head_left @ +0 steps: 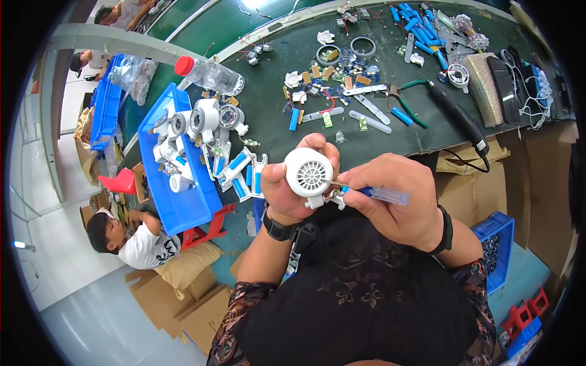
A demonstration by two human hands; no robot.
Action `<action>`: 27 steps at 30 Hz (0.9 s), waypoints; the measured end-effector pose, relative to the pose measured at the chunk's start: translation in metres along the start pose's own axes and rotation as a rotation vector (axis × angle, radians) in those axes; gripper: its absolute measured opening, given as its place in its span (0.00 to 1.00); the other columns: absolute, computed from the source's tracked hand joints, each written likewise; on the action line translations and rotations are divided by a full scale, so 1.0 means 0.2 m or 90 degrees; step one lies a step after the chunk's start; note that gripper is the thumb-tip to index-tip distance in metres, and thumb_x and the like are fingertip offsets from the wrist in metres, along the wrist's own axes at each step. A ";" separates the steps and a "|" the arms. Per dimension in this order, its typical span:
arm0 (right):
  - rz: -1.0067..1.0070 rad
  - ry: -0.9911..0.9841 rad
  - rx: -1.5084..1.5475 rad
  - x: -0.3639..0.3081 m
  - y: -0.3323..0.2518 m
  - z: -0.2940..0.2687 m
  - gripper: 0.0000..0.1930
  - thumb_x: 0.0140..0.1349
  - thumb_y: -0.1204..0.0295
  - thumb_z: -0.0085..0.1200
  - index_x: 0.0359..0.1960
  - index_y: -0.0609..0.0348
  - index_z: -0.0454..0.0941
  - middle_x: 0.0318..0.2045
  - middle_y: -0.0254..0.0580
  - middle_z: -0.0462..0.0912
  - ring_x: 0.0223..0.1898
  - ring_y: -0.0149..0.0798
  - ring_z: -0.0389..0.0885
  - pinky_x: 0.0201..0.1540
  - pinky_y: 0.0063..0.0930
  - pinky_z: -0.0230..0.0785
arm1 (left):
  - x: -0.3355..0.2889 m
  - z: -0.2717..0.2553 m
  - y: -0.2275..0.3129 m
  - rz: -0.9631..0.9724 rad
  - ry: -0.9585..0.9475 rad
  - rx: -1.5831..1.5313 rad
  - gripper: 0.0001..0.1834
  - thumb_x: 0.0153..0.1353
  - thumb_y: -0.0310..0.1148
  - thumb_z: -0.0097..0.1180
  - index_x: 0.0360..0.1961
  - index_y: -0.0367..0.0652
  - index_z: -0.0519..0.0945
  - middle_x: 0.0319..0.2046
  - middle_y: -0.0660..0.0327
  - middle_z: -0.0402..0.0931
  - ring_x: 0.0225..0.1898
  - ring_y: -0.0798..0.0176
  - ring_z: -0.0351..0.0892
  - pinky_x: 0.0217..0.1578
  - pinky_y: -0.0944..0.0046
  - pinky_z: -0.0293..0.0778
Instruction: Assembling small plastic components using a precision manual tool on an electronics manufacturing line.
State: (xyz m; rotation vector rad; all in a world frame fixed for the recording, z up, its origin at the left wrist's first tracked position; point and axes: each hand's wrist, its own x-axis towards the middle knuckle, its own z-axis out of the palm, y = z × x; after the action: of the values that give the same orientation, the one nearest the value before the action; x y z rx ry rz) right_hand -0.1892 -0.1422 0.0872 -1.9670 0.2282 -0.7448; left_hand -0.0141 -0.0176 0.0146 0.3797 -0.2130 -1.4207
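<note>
The left hand point(293, 183) is wrapped around a small round white fan housing point(310, 172), thumb on one side and fingers behind, its grilled face turned up toward the camera. The right hand point(397, 198) pinches a screwdriver point(372, 193) with a clear blue-tinted handle; its long axis runs nearly level, tip pointing left to the housing's lower right edge, where it meets a small white tab. So the housing lies directly left of the right hand's grip, both held close above the person's lap, in front of the edge of the dark green table point(268, 110). To the left, a blue tray point(177, 207) holds more white fan housings and parts with blue cylinders. Behind it a clear plastic bottle with a red cap point(207, 73) lies on its side. Farther back the table carries scattered blue battery cells point(415, 24), small circuit pieces, green-handled pliers point(412, 97) and a black soldering iron point(458, 113). Brown cardboard boxes point(470, 177) stand at the right.
</note>
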 end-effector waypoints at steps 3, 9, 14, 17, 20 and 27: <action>-0.020 0.019 -0.004 0.01 -0.01 0.02 0.09 0.59 0.74 0.69 0.38 0.59 0.82 0.36 0.43 0.89 0.34 0.43 0.88 0.37 0.30 0.78 | 0.00 0.00 0.00 -0.002 0.009 0.003 0.39 0.50 0.55 0.62 0.58 0.41 0.71 0.44 0.48 0.75 0.38 0.55 0.82 0.32 0.60 0.81; -0.014 0.002 -0.007 0.00 -0.02 0.03 0.08 0.59 0.74 0.68 0.38 0.59 0.81 0.36 0.43 0.89 0.33 0.44 0.89 0.36 0.31 0.79 | 0.00 0.01 0.00 -0.002 0.026 0.009 0.38 0.49 0.56 0.62 0.56 0.41 0.72 0.44 0.48 0.74 0.37 0.55 0.81 0.33 0.61 0.81; -0.092 0.060 0.020 -0.02 0.05 0.09 0.10 0.59 0.72 0.69 0.39 0.58 0.81 0.33 0.41 0.87 0.30 0.44 0.87 0.33 0.32 0.77 | 0.00 0.00 -0.01 0.005 0.026 -0.047 0.35 0.50 0.56 0.61 0.52 0.42 0.72 0.44 0.49 0.74 0.36 0.56 0.81 0.31 0.62 0.80; -0.070 0.074 0.028 -0.01 0.04 0.08 0.12 0.58 0.71 0.70 0.40 0.56 0.81 0.30 0.39 0.85 0.28 0.44 0.85 0.29 0.32 0.75 | 0.00 0.00 0.00 -0.005 0.016 -0.022 0.34 0.51 0.56 0.61 0.52 0.42 0.72 0.43 0.49 0.73 0.35 0.57 0.80 0.31 0.62 0.79; -0.035 0.043 0.013 -0.01 0.03 0.05 0.10 0.62 0.70 0.67 0.40 0.58 0.80 0.32 0.40 0.87 0.29 0.43 0.86 0.32 0.31 0.77 | 0.00 0.02 0.00 -0.007 0.020 0.012 0.34 0.51 0.56 0.61 0.52 0.42 0.72 0.43 0.50 0.73 0.37 0.58 0.79 0.33 0.63 0.78; -0.002 0.022 0.011 -0.02 0.04 0.05 0.10 0.65 0.68 0.65 0.40 0.59 0.80 0.34 0.42 0.89 0.32 0.42 0.89 0.36 0.29 0.79 | 0.02 0.04 0.00 -0.018 0.021 0.041 0.34 0.50 0.55 0.61 0.52 0.42 0.72 0.43 0.51 0.74 0.41 0.58 0.79 0.39 0.63 0.77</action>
State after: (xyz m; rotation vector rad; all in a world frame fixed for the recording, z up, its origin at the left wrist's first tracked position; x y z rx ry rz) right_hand -0.1840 -0.1373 0.0748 -1.9392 0.2383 -0.7819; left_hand -0.0172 -0.0217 0.0216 0.4606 -0.2284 -1.4377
